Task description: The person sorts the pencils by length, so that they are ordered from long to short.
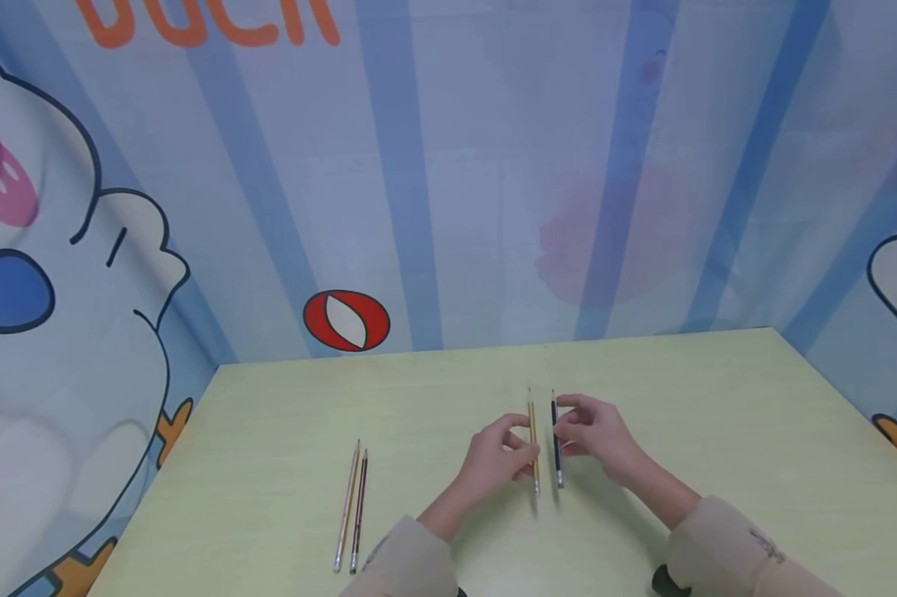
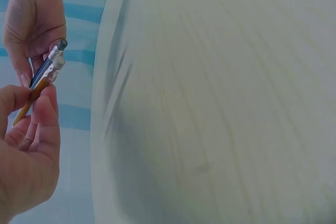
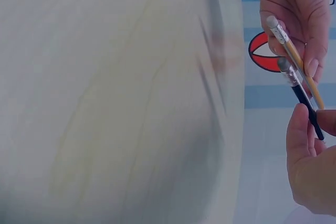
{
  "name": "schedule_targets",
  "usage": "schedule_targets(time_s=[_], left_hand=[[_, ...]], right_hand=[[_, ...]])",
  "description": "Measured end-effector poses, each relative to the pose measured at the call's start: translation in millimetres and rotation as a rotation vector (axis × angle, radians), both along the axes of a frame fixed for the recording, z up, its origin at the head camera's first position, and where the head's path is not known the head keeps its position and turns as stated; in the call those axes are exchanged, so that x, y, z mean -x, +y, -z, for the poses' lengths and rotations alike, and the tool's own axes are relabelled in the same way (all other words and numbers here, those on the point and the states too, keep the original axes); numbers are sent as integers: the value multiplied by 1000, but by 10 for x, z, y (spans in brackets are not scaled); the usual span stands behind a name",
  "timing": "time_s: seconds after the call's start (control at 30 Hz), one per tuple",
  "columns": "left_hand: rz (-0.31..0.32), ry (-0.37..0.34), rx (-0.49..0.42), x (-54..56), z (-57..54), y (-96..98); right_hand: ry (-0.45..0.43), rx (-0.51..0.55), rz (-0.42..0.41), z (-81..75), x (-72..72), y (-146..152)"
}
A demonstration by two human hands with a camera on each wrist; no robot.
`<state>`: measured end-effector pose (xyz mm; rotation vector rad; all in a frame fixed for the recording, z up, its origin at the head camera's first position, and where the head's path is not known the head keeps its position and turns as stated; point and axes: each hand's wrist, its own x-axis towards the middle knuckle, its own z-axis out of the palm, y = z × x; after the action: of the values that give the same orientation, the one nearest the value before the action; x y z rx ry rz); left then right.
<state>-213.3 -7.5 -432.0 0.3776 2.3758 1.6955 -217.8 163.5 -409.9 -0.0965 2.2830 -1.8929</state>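
My left hand [image 1: 497, 452] pinches a yellow pencil [image 1: 534, 439] between thumb and fingers, its tip pointing away from me and its eraser end toward me. Just to the right, my right hand [image 1: 598, 433] pinches a dark blue, nearly black pencil [image 1: 556, 444] in the same direction. The two pencils run side by side above the table with a narrow gap between them in the head view. Both wrist views show their erasers and silver ferrules, on the yellow pencil [image 3: 295, 56] and on the dark pencil [image 2: 41, 73].
Two more pencils lie on the pale table [image 1: 269, 464] to the left: a light-coloured pencil [image 1: 347, 507] and a dark red pencil [image 1: 359, 512], almost parallel. Behind the table's far edge hangs a blue striped cloth backdrop [image 1: 478, 207] with cartoon prints.
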Motion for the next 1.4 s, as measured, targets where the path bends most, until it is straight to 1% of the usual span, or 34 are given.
schedule_targets(time_s=[0.27,0.4,0.87,1.1,1.27,1.4], left_hand=[[13,-15,-7,-28,-4,0],[18,-18,-9,-46,2,-9],[27,-20,-15,-74,5,-35],[27,-23,-15,-92,-2,-64],[17,-35,-7,-126,-33,-109],[11,-40,0,-154,-49,-186]], right_hand=[[-31,64,-74,51,-70,-16],[-44,78,-91,67,-94,-30],[-62,107,-97,108,-110,-66],[-68,109,-93,102,-120,-86],[-74,105,-93,100,-132,-100],[-80,102,-93,103,-139,-103]])
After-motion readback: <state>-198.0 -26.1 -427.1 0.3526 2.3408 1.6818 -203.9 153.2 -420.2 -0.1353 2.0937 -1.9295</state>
